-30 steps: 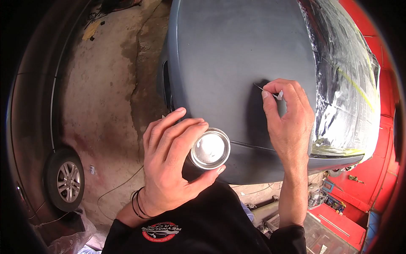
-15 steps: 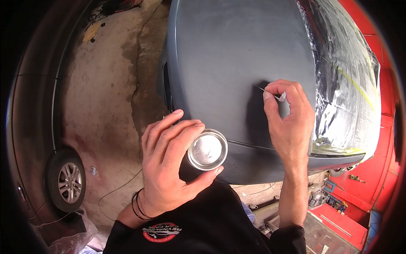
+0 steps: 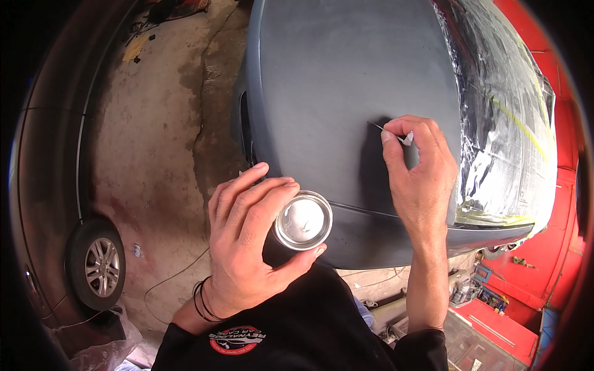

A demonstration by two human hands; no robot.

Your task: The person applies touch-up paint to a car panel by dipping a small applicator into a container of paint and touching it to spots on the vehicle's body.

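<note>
One can (image 3: 303,220) inside curled left hand (image 3: 243,247)

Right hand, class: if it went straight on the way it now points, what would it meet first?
Probably the matte grey curved car panel beneath the thin pointed tool in the right hand, though one view leaves depth unclear.

Your left hand (image 3: 247,241) grips 1 round metal tin (image 3: 303,221) by its sides, bright top facing up; 2 dark bands (image 3: 201,301) circle that wrist. Your right hand (image 3: 426,167) pinches 1 thin tool (image 3: 376,126) over the matt grey car panel (image 3: 346,68); whether its tip touches the surface cannot be determined. Clear sheeting (image 3: 495,167) with yellow tape (image 3: 518,125) lies at the view's right. At far left, 1 dark car (image 3: 52,154) stands beside the stained concrete floor (image 3: 145,123), 1 wheel (image 3: 100,264) visible.
</note>
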